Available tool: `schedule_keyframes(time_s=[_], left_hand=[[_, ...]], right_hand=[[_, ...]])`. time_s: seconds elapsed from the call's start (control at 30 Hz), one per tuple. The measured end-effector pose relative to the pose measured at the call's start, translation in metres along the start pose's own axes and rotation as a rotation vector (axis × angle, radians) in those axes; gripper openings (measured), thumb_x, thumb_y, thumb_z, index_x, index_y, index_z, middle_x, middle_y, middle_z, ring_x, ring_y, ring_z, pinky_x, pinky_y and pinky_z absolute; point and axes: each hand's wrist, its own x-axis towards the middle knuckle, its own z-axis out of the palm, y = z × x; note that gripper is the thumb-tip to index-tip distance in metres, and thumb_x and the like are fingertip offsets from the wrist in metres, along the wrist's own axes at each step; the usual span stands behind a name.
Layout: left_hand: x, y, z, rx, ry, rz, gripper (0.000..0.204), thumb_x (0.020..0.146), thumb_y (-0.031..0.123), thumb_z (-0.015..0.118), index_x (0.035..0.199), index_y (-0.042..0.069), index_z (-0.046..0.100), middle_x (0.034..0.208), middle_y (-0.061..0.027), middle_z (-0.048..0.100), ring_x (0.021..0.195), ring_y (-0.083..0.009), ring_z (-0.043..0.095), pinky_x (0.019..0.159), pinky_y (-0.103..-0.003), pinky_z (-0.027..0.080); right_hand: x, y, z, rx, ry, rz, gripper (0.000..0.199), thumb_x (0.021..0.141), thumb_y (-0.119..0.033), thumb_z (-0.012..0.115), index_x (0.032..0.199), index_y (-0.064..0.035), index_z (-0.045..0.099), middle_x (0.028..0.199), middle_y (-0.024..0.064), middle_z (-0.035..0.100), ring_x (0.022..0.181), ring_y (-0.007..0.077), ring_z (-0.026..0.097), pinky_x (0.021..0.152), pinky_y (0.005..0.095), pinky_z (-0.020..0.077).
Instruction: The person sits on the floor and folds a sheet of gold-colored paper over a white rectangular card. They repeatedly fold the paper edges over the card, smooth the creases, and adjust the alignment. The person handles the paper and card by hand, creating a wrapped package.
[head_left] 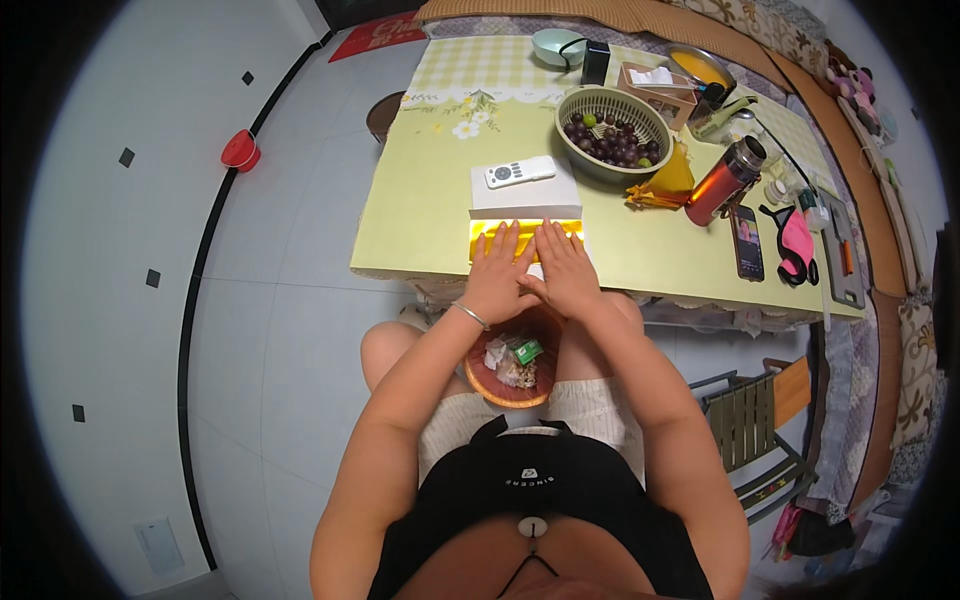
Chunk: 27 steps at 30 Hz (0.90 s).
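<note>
Side by side at the table's front edge, my left hand [498, 278] and my right hand [564, 266] press flat with fingers stretched out. Under the fingers lies a shiny gold foil sheet [486, 228], partly covered by them. My thumbs meet near the edge of the table. Just beyond the foil, white paper [550, 195] is spread out, and a white remote control [520, 172] rests on it. Neither hand is wrapped around anything. A silver bangle [471, 316] circles my left wrist.
A colander of grapes [612, 178], gold folded pieces [668, 180], a red thermos [725, 180] and a phone [747, 243] stand or lie to the right on the table [410, 220]. Between my knees is a bin [485, 385] with rubbish. A folding chair [745, 425] is at right.
</note>
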Motion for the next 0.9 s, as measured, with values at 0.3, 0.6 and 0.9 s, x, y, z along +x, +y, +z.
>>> schedule_keyframes(time_s=[0.3, 0.6, 0.9], left_hand=[[-0.03, -0.036, 0.008, -0.007, 0.041, -0.174, 0.103, 0.089, 0.069, 0.054, 0.157, -0.003, 0.023, 0.165, -0.0218, 0.018, 0.154, -0.0363, 0.015, 0.121, -0.06, 0.012], [-0.008, -0.016, -0.018, 0.116, 0.163, -0.041, 0.065, 0.087, 0.039, 0.067, 0.139, 0.002, 0.051, 0.147, -0.0202, 0.047, 0.138, -0.0384, 0.041, 0.112, -0.057, 0.032], [-0.004, 0.045, -0.009, -0.322, 0.327, -0.065, 0.027, 0.074, 0.011, 0.075, 0.098, 0.002, 0.067, 0.107, -0.0179, 0.065, 0.101, -0.0376, 0.059, 0.09, -0.045, 0.049]], right_hand=[[-0.017, 0.02, -0.013, -0.044, -0.052, 0.034, 0.092, 0.093, -0.061, 0.055, 0.154, 0.003, 0.031, 0.162, 0.0205, 0.028, 0.152, 0.0323, 0.023, 0.123, 0.0515, 0.0186], [-0.032, 0.007, -0.016, -0.08, 0.039, 0.01, 0.083, 0.084, -0.041, 0.071, 0.148, 0.0025, 0.039, 0.154, 0.0194, 0.042, 0.143, 0.0322, 0.039, 0.113, 0.0508, 0.0317], [-0.031, 0.049, -0.04, 0.433, 0.127, -0.125, 0.022, 0.074, -0.01, 0.078, 0.092, -0.0067, 0.066, 0.12, 0.013, 0.069, 0.108, 0.0325, 0.065, 0.09, 0.0432, 0.0502]])
